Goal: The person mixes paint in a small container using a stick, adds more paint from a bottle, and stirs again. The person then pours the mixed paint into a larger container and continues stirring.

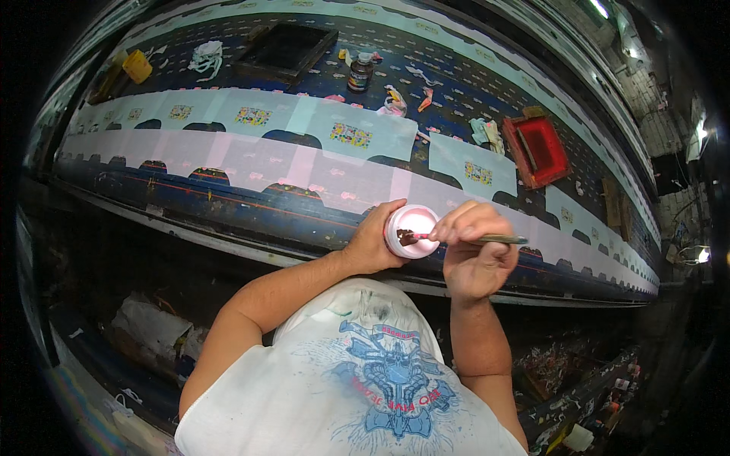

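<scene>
At the table's edge [304, 221] — left fingers [391, 207] clasp a jar [420, 253]; right fingers [473, 219] pinch a slim tool [503, 239].

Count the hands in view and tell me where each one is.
2. The left hand is around the left side of an open jar; the right hand is to the jar's right, holding a thin tool. No others show.
</scene>
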Tool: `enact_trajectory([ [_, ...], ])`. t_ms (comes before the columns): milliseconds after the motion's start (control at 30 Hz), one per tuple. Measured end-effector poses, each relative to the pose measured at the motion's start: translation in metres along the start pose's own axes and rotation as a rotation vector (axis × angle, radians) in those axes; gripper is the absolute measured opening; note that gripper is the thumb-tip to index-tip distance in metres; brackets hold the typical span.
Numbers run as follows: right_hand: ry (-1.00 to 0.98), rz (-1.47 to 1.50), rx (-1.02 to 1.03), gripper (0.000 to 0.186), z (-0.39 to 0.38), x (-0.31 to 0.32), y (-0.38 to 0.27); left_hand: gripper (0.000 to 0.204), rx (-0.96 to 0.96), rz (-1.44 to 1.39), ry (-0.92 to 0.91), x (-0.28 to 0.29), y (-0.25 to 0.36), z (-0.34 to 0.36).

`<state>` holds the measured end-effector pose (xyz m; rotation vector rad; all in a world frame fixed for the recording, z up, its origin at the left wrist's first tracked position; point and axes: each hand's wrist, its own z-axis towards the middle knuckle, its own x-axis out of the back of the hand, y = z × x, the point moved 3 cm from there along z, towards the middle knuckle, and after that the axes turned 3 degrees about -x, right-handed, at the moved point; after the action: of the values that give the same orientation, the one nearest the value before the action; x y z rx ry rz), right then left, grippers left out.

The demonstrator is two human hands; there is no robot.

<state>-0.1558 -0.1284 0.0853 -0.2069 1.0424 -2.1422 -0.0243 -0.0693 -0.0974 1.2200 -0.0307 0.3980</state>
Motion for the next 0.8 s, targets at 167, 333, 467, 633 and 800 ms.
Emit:
enact_trajectory([
  [167,0.047,0.171,-0.029,0.049,-0.008,-0.016,-0.003,0.105,-0.011,-0.120,0.013,0.011,0.010,-0.013],
  [333,-0.056,0.145,-0.156,0.051,-0.016,-0.012,0.004,0.097,-0.092,-0.079,0.050,0.018,0.029,-0.023],
  [467,0.079,0.061,-0.019,0.053,-0.011,-0.023,0.010,0.100,-0.196,-0.054,0.055,0.017,0.021,-0.025],
  [633,-0.051,0.212,-0.185,0.054,-0.036,-0.033,0.011,0.104,-0.051,-0.074,-0.059,0.016,0.011,-0.032],
  [800,-0.048,0.028,-0.155,0.059,-0.028,-0.017,-0.001,0.103,-0.070,-0.033,-0.060,0.018,0.002,-0.031],
])
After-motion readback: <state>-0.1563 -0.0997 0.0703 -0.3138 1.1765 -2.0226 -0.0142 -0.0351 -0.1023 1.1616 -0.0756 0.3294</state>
